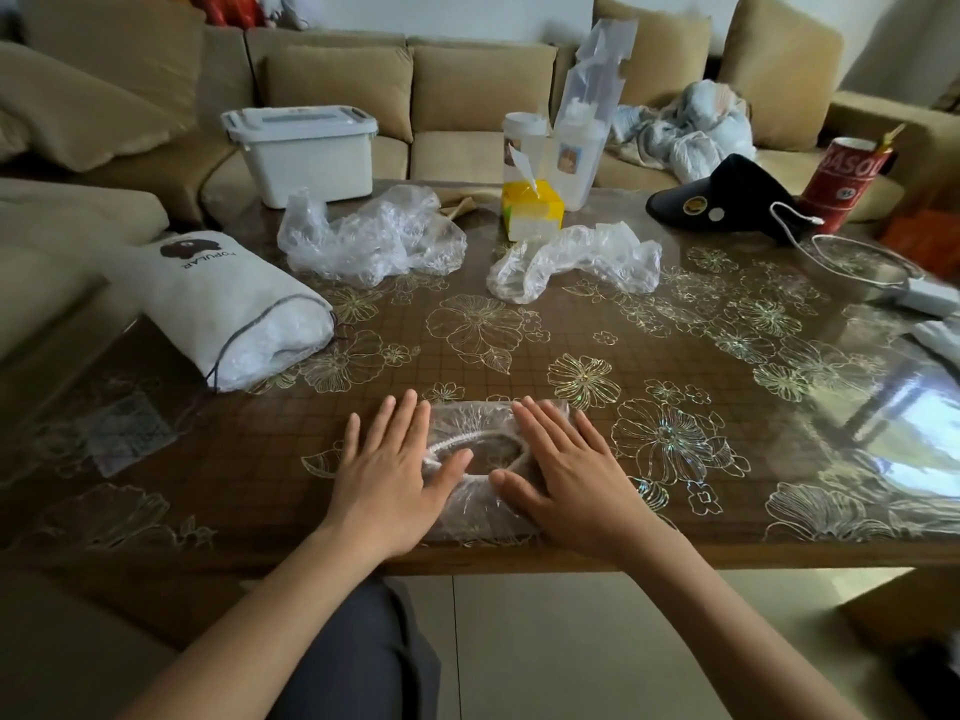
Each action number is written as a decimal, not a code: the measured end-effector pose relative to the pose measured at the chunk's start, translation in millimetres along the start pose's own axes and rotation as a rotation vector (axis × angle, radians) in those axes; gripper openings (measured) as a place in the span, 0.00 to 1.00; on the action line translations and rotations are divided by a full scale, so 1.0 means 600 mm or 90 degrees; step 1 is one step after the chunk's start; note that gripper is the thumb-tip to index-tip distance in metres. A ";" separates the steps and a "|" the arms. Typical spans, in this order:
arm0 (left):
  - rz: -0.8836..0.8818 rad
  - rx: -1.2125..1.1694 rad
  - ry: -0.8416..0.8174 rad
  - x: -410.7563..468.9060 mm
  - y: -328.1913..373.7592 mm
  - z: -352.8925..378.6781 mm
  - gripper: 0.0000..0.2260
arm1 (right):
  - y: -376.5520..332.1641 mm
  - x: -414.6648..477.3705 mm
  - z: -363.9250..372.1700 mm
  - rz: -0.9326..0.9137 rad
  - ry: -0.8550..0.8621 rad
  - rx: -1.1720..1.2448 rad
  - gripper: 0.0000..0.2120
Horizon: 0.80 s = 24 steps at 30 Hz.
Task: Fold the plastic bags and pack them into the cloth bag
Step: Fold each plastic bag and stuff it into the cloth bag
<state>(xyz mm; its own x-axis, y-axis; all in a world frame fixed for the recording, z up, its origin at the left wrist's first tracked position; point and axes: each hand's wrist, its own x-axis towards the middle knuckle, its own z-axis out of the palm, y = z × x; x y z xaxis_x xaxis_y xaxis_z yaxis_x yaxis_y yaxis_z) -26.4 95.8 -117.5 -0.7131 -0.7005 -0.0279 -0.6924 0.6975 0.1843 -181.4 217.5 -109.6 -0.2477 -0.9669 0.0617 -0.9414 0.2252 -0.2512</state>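
Note:
A clear plastic bag with an elastic rim (480,444) lies flattened at the near edge of the table. My left hand (387,472) presses flat on its left side, fingers straight. My right hand (563,470) presses flat on its right side the same way. Farther back lie two crumpled clear plastic bags, one at centre left (371,239) and one at centre (574,259). A white cloth drawstring bag (223,304) lies on its side at the left, its mouth facing me, with plastic showing inside.
On the flower-patterned table (675,356) stand a white lidded box (306,148), a yellow tissue box (532,210), tall clear containers (571,142), a black cap (727,200), a red can (844,179) and a white charger with its cable (930,293). A beige sofa wraps around the back and left.

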 end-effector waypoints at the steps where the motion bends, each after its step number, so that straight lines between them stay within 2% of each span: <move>1: 0.001 -0.010 0.004 -0.001 -0.002 -0.001 0.46 | 0.004 -0.004 -0.001 -0.005 0.037 0.033 0.37; 3: 0.023 -0.062 0.032 -0.005 -0.009 -0.007 0.44 | 0.014 -0.017 -0.004 -0.026 0.150 0.095 0.29; 5: 0.093 -0.140 0.089 -0.012 -0.014 -0.020 0.39 | 0.021 -0.035 -0.013 -0.043 0.243 0.132 0.24; 7: 0.179 -0.183 0.129 -0.022 -0.017 -0.034 0.36 | 0.016 -0.049 -0.025 -0.066 0.208 0.169 0.23; 10: 0.264 -0.154 0.091 -0.045 -0.016 -0.044 0.38 | 0.006 -0.067 -0.021 -0.130 0.091 0.144 0.27; 12: 0.263 -0.128 0.044 -0.051 -0.025 -0.041 0.44 | 0.011 -0.069 -0.012 -0.137 0.049 0.102 0.30; 14: 0.246 -0.124 0.006 -0.049 -0.044 -0.035 0.48 | 0.019 -0.067 -0.007 -0.143 0.051 0.081 0.33; 16: 0.232 -0.139 -0.004 -0.049 -0.054 -0.032 0.47 | 0.025 -0.064 -0.011 -0.127 0.041 0.108 0.35; 19: 0.211 -0.214 0.024 -0.056 -0.047 -0.034 0.33 | 0.032 -0.057 -0.015 -0.122 0.039 0.154 0.32; 24: 0.222 -0.253 0.120 -0.056 -0.050 -0.042 0.12 | 0.034 -0.040 -0.013 -0.127 0.103 0.203 0.16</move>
<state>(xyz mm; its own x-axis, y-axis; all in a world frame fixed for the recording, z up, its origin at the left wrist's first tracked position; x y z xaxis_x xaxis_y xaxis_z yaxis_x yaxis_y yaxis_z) 21.4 94.6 -97.6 -0.8351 -0.4790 0.2706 -0.2987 0.8078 0.5083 -196.8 246.2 -108.6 -0.1241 -0.9506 0.2845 -0.8628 -0.0382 -0.5041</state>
